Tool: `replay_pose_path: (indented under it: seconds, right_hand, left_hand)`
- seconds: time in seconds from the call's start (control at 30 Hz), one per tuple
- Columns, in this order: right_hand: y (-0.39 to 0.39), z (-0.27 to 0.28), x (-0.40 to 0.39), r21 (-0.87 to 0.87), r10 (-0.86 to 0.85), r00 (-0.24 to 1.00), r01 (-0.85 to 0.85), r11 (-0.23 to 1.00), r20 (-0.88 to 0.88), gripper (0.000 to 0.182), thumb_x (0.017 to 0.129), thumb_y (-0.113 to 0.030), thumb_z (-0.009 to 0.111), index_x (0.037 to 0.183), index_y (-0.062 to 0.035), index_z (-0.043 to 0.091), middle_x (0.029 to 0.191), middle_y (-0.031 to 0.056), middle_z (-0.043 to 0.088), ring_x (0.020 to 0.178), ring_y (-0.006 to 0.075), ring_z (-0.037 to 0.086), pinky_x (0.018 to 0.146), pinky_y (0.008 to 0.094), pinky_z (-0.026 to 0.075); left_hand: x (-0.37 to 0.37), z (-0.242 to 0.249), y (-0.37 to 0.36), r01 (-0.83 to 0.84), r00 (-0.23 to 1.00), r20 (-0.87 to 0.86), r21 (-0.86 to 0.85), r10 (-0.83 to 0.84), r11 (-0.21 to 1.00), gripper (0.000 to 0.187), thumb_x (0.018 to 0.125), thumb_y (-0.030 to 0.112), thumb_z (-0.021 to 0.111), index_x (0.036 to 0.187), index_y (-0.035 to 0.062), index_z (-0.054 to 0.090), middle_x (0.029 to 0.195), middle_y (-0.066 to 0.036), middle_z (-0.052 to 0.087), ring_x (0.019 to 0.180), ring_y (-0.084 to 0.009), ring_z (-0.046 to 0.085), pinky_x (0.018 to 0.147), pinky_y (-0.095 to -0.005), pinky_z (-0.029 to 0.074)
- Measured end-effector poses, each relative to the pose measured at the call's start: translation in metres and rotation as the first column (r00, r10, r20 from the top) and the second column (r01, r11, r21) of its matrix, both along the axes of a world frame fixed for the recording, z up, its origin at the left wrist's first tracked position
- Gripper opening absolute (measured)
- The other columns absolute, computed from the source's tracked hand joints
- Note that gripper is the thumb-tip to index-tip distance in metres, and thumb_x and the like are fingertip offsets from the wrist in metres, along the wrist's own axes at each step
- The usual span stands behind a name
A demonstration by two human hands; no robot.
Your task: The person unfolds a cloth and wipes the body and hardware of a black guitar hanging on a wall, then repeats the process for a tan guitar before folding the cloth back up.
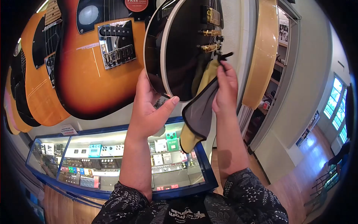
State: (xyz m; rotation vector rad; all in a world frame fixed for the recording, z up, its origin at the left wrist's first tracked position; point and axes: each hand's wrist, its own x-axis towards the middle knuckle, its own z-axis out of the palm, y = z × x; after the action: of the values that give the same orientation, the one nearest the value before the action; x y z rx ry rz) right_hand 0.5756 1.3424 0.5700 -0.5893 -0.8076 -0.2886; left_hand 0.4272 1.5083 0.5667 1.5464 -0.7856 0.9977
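A black guitar [182,48] with white edging and gold hardware hangs in front of me, turned partly side-on. My left hand [151,108] supports its lower left edge, thumb pointing right and the other fingers hidden behind the body. In my right hand [226,87] is a cloth [201,108], grey on one side and yellow on the other with dark trim. The fingers pinch its upper part near the guitar's lower right hardware, and the rest droops below the guitar.
A sunburst guitar [100,74] and other guitars hang at the left. Below stands a blue-framed glass case [209,168] holding several pedals. A pale guitar body [261,56] hangs at the right, beside shelves [279,63].
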Motion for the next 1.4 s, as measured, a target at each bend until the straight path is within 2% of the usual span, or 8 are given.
replay_pose_path:
  seconds: [0.13, 0.2, 0.37, 0.5, 0.9, 1.03, 1.27, 1.4]
  right_hand:
    - [-0.006, 0.033, 0.006, 0.014, -0.233, 0.97, 0.233, 0.972, 0.073, 0.024, 0.108, -0.013, 0.06, 0.129, -0.0029, 0.064, 0.121, 0.0055, 0.069, 0.109, 0.0123, 0.063, 0.101, 0.0304, 0.05]
    - [0.0, 0.033, -0.002, 0.014, -0.73, 0.48, 0.831, 0.555, 0.487, 0.023, 0.106, -0.012, 0.061, 0.124, -0.0013, 0.07, 0.127, 0.0125, 0.065, 0.12, 0.0245, 0.062, 0.107, 0.0361, 0.046]
    - [0.004, 0.04, 0.01, -0.066, -0.747, 0.571, 0.807, 0.587, 0.341, 0.026, 0.103, -0.01, 0.065, 0.126, -0.0021, 0.071, 0.128, 0.0158, 0.063, 0.121, 0.0311, 0.061, 0.107, 0.0383, 0.046]
    - [0.007, 0.032, 0.0, 0.124, -0.773, 0.352, 0.868, 0.48, 0.528, 0.025, 0.104, -0.011, 0.062, 0.124, 0.0005, 0.071, 0.126, 0.0171, 0.064, 0.119, 0.0325, 0.062, 0.105, 0.0377, 0.047]
    - [0.01, 0.046, -0.004, 0.178, -0.776, 0.364, 0.84, 0.512, 0.516, 0.021, 0.103, -0.009, 0.061, 0.118, 0.0014, 0.071, 0.117, 0.0176, 0.067, 0.11, 0.0328, 0.065, 0.098, 0.0379, 0.05]
    - [0.004, 0.05, 0.023, -0.035, -0.725, 0.566, 0.797, 0.603, 0.392, 0.022, 0.104, -0.01, 0.06, 0.119, 0.002, 0.071, 0.119, 0.0179, 0.067, 0.113, 0.033, 0.064, 0.101, 0.0378, 0.049]
    - [0.018, 0.019, -0.02, 0.152, -0.78, 0.379, 0.847, 0.509, 0.498, 0.024, 0.104, -0.01, 0.059, 0.123, 0.0009, 0.069, 0.121, 0.0187, 0.067, 0.114, 0.0354, 0.064, 0.102, 0.0398, 0.049]
    - [0.017, 0.015, 0.0, -0.102, -0.78, 0.488, 0.866, 0.49, 0.392, 0.023, 0.102, -0.006, 0.062, 0.122, 0.0002, 0.069, 0.119, 0.0185, 0.067, 0.113, 0.0368, 0.063, 0.101, 0.0432, 0.05]
  left_hand:
    - [-0.001, 0.0, -0.003, 0.003, 1.0, 0.007, -0.013, -0.003, 1.0, 0.083, 0.091, -0.001, 0.072, 0.16, -0.0005, 0.025, 0.144, -0.012, 0.052, 0.129, -0.0194, 0.055, 0.109, -0.0376, 0.047]
    - [-0.001, 0.001, -0.006, -0.004, 1.0, 0.005, -0.018, 0.004, 1.0, 0.083, 0.091, -0.001, 0.072, 0.16, -0.0004, 0.025, 0.143, -0.012, 0.052, 0.129, -0.0192, 0.056, 0.109, -0.0374, 0.047]
    - [0.0, -0.002, -0.003, -0.032, 0.999, -0.007, -0.014, 0.032, 0.999, 0.082, 0.091, -0.002, 0.071, 0.16, -0.0002, 0.026, 0.143, -0.012, 0.052, 0.128, -0.0192, 0.056, 0.108, -0.0374, 0.048]
    - [0.003, 0.002, -0.001, -0.015, 1.0, 0.022, -0.021, 0.015, 1.0, 0.081, 0.091, -0.002, 0.071, 0.159, -0.0001, 0.026, 0.144, -0.013, 0.052, 0.129, -0.0199, 0.056, 0.109, -0.0381, 0.048]
    - [0.001, 0.0, 0.002, -0.033, 0.999, 0.006, -0.023, 0.033, 0.999, 0.085, 0.091, -0.003, 0.071, 0.161, -0.0008, 0.024, 0.144, -0.014, 0.052, 0.133, -0.022, 0.056, 0.113, -0.0403, 0.045]
    - [0.003, -0.002, 0.004, -0.035, 0.999, 0.0, -0.017, 0.035, 0.999, 0.085, 0.091, -0.003, 0.071, 0.161, -0.0005, 0.024, 0.144, -0.014, 0.052, 0.133, -0.0222, 0.055, 0.113, -0.0401, 0.045]
    - [0.004, 0.0, -0.002, -0.016, 0.999, 0.029, -0.035, 0.017, 0.999, 0.084, 0.091, -0.004, 0.07, 0.162, -0.0003, 0.023, 0.147, -0.014, 0.051, 0.136, -0.0224, 0.054, 0.116, -0.0404, 0.043]
    - [0.003, -0.001, 0.002, -0.025, 1.0, 0.007, -0.013, 0.025, 1.0, 0.084, 0.091, -0.004, 0.069, 0.162, -0.0003, 0.023, 0.147, -0.014, 0.05, 0.136, -0.0224, 0.054, 0.116, -0.0406, 0.043]
